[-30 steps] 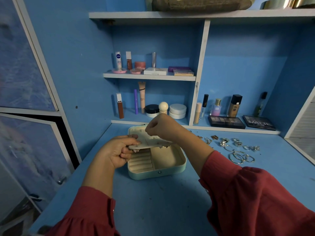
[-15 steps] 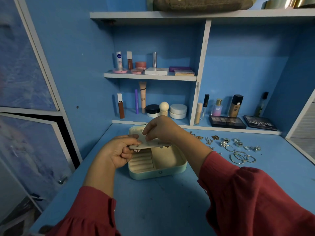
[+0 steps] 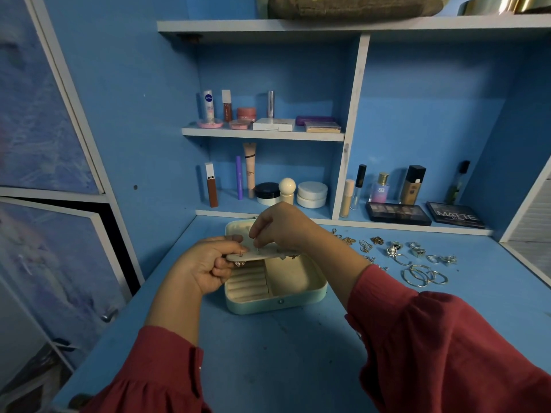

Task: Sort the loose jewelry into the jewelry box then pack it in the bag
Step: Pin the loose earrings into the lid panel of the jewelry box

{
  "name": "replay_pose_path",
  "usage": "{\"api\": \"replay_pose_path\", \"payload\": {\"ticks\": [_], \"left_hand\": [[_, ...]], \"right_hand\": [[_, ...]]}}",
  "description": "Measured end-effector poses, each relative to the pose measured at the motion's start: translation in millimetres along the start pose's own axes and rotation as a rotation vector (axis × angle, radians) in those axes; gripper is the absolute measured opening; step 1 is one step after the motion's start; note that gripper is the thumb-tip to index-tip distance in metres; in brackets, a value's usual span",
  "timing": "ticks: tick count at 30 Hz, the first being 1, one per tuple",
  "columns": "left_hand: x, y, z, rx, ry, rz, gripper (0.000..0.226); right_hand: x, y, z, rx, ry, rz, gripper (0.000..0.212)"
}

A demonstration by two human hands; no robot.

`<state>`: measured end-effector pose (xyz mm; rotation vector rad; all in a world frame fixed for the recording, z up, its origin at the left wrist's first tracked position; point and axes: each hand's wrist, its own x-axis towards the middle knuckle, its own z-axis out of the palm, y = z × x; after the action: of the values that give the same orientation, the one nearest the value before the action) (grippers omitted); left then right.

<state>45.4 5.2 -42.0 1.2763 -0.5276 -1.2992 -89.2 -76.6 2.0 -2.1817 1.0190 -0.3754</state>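
Observation:
A pale mint jewelry box [image 3: 298, 299] stands open on the blue desk, its ring rolls and an empty compartment showing. My left hand [image 3: 205, 263] grips the left end of a cream earring panel [image 3: 264, 255] held flat above the box. Small studs hang from the panel's underside. My right hand [image 3: 280, 226] hovers over the panel's top, fingertips pinching a small earring post against it. Loose jewelry [image 3: 396, 253] lies to the right of the box: rings, earrings, chains and silver hoops [image 3: 423, 275].
The shelves behind hold cosmetics: tubes, jars [image 3: 311, 194], bottles and two dark palettes [image 3: 398, 213]. A brownish bag [image 3: 354, 5] lies on the top shelf. An open cupboard door [image 3: 59, 248] stands at the left of the desk [image 3: 283, 353].
My right hand has dipped slightly onto the panel's top, its fingers working at one spot. My left hand and the panel have stayed nearly still.

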Motion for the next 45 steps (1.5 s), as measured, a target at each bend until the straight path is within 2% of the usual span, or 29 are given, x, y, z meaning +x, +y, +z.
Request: {"api": "replay_pose_path", "payload": {"ticks": [8,17,33,45], "left_hand": [[1,-1,-1,0.008,0.011,0.004,0.019],[-1,-1,-1,0.019,0.006,-0.001,0.019],[1,-1,-1,0.003,0.01,-0.001,0.019],[4,-2,-4,0.013,-0.003,-0.021,0.02]], "right_hand": [[10,-2,2,-0.135,-0.023,0.01,0.015],[21,1,5,-0.193,-0.09,0.104,0.034],[16,-6,-3,-0.342,-0.12,-0.047,0.022],[19,-10,-9,-0.404,-0.239,-0.074,0.023]]}}
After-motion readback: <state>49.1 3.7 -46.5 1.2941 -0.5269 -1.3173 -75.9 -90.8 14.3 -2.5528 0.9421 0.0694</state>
